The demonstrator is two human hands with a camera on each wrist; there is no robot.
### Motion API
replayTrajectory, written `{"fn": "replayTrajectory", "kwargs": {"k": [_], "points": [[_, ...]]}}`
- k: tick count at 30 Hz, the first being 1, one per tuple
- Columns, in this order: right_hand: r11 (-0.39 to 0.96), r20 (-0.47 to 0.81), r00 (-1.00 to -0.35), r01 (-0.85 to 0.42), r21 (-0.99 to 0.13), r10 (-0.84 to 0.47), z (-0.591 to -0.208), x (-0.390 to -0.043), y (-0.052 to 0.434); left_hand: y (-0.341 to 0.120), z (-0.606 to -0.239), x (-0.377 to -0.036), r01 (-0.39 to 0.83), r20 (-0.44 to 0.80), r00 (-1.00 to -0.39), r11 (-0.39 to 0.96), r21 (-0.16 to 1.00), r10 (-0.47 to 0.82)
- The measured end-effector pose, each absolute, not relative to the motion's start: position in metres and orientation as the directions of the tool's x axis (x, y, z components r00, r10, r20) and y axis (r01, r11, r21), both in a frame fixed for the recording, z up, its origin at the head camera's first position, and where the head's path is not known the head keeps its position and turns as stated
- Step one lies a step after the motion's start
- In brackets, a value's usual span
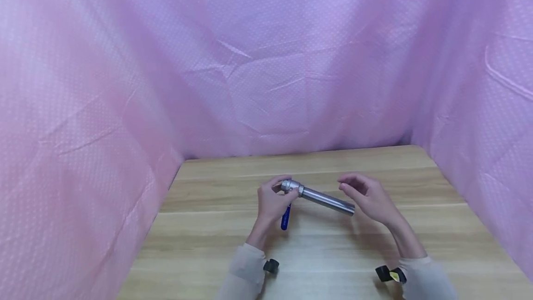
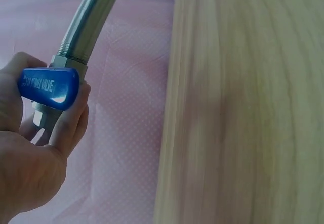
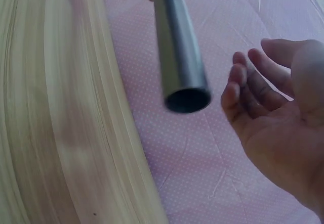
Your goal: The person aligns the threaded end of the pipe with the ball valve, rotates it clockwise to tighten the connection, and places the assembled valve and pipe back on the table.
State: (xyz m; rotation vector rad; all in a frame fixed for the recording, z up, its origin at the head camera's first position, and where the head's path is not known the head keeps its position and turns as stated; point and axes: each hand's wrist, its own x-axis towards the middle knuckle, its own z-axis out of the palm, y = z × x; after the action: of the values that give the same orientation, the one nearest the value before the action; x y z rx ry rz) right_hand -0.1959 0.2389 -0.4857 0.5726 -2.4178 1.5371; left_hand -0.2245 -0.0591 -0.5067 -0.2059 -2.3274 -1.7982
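My left hand (image 1: 272,202) grips a metal ball valve (image 1: 293,185) by its body, thumb on one side and fingers round the other. Its blue lever handle (image 2: 49,87) carries white lettering that reads "BALL VALVE" in the left wrist view. A straight steel pipe (image 1: 328,202) sits in one end of the valve, with thread showing at the joint. The pipe's free end is hollow and points right, toward my right hand (image 1: 370,199). That hand hovers beside the pipe end, apart from it, fingers loosely bent and nothing in them, as the right wrist view (image 3: 283,102) shows.
Beneath the hands lies a wood-grain table (image 1: 200,230). Pink dotted sheeting (image 1: 266,82) hangs at the back and both sides. Black bands with small devices sit at the left wrist (image 1: 271,266) and the right wrist (image 1: 390,274).
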Motion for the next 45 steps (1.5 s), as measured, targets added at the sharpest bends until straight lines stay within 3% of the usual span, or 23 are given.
{"fn": "replayTrajectory", "kwargs": {"k": [7, 15, 22, 34, 45], "points": [[0.404, 0.358, -0.880, -0.463, -0.789, -0.312, -0.487, -0.199, 0.234, -0.065, -0.504, -0.226, 0.205, 0.225, -0.966, 0.150, 0.967, -0.126], [0.346, 0.401, -0.873, -0.480, -0.806, -0.277, -0.486, -0.198, 0.231, -0.066, -0.492, -0.227, 0.185, 0.182, -0.972, -0.006, 0.983, -0.149], [0.330, 0.391, -0.896, -0.441, -0.835, -0.209, -0.484, -0.195, 0.230, -0.072, -0.483, -0.226, 0.153, 0.152, -0.985, -0.013, 0.988, -0.087], [0.261, 0.362, -0.907, -0.411, -0.874, -0.216, -0.482, -0.195, 0.233, -0.079, -0.473, -0.224, 0.118, 0.120, -0.991, -0.032, 0.992, 0.059], [0.210, 0.369, -0.907, -0.408, -0.889, -0.202, -0.478, -0.195, 0.231, -0.080, -0.474, -0.223, 0.215, 0.214, -0.977, 0.022, 0.976, 0.020]]}}
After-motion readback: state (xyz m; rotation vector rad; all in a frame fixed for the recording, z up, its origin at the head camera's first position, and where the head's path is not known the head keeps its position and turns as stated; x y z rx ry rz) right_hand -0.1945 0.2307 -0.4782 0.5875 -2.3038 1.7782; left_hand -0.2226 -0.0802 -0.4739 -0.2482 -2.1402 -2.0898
